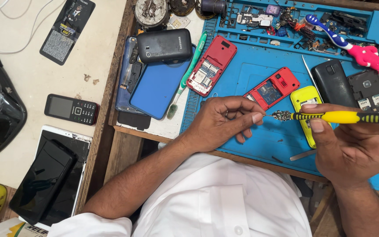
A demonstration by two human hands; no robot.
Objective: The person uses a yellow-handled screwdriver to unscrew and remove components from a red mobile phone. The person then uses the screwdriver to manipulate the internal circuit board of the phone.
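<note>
— What is each hand doing right now?

— The right hand (356,149) has its grip closed round the yellow-and-black screwdriver (343,117), thumb and fingers wrapped on the handle, shaft pointing across toward the other hand. The left hand (224,123) has its grip pinched nearly shut at the screwdriver's tip (279,115), where a small cluster of what look like tiny screws clings. Whether the fingertips actually have one of them I cannot tell.

— So which step would you call this?

— My reading: picking fasteners off the tip, or setting one on it, between opening and closing a handset. Both hands hang above the blue mat (259,145), not on any phone.

— What lies nearest the grip?

— Just beyond the left grip is an opened red phone (273,87) with its board showing. Under the screwdriver's shaft, close to the right grip, is a yellow phone (305,98). Beyond the right grip rest two dark phone bodies (352,87). Another opened red phone (211,66) lies farther out from the left grip.

— And the next move calls for what?

— I'd judge a very fine pinch, with the right hand holding the tool steady, so the loose bits don't drop onto the desk (167,127).
</note>
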